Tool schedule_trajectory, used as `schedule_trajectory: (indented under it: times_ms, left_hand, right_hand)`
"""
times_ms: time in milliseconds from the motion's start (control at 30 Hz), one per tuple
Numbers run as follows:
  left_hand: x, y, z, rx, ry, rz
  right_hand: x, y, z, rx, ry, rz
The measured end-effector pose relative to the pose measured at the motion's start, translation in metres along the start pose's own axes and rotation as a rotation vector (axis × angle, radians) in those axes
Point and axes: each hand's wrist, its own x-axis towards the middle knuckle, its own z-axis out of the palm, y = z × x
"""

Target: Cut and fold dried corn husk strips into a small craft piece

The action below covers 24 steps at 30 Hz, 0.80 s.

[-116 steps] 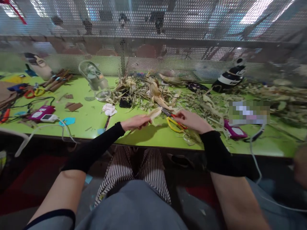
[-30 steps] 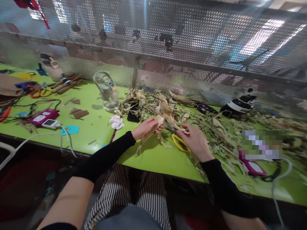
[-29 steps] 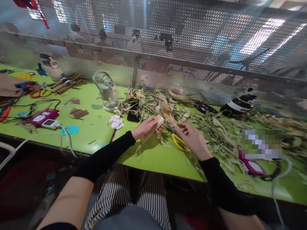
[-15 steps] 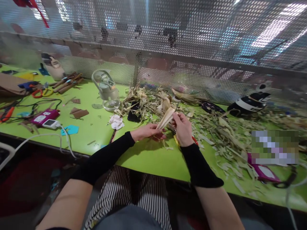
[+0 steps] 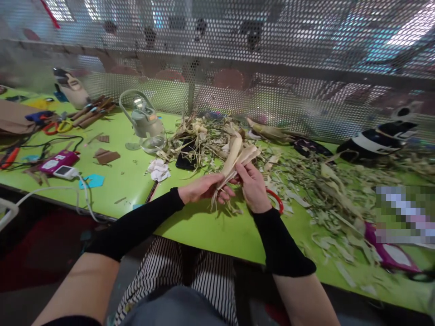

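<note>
Green table point(image 5: 200, 228): purple box point(image 5: 58, 162), near front edge; bottle point(image 5: 147, 124), toward back edge; left hand point(image 5: 204, 186), pinching lower end of dried husk point(image 5: 234, 156), midway between edges; right hand point(image 5: 253, 188), pinching husk's side; red handle point(image 5: 280, 201); shredded husks point(image 5: 328, 199), strewn toward front edge.

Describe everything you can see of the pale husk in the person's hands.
The pale husk is cream-coloured and looks dry and papery, with lengthwise folds. Its upper end spreads into broad leaves; its lower end narrows to stringy strands. It slants over the green table, upper end away from the wearer. The left hand holds the lower end; the right hand pinches its right side. Whether it touches the scraps behind is unclear.
</note>
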Motion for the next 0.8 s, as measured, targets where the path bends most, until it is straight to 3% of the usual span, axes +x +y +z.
schedule_trajectory:
  times_ms: [233, 433, 633, 800]
  left_hand:
    - [0.002, -0.003, 0.006, -0.036, 0.128, 0.05]
    - [0.008, -0.007, 0.009, -0.066, 0.234, 0.166]
    - [0.01, -0.009, 0.004, 0.072, 0.266, 0.271]
    - [0.008, -0.009, 0.004, 0.184, 0.255, 0.311]
  right_hand:
    - [0.001, 0.001, 0.001, -0.014, 0.02, -0.045]
    - [0.002, 0.002, 0.003, -0.025, -0.054, -0.033]
    - [0.001, 0.005, 0.005, -0.17, -0.15, -0.057]
    - [0.007, 0.017, 0.002, -0.178, -0.045, -0.1]
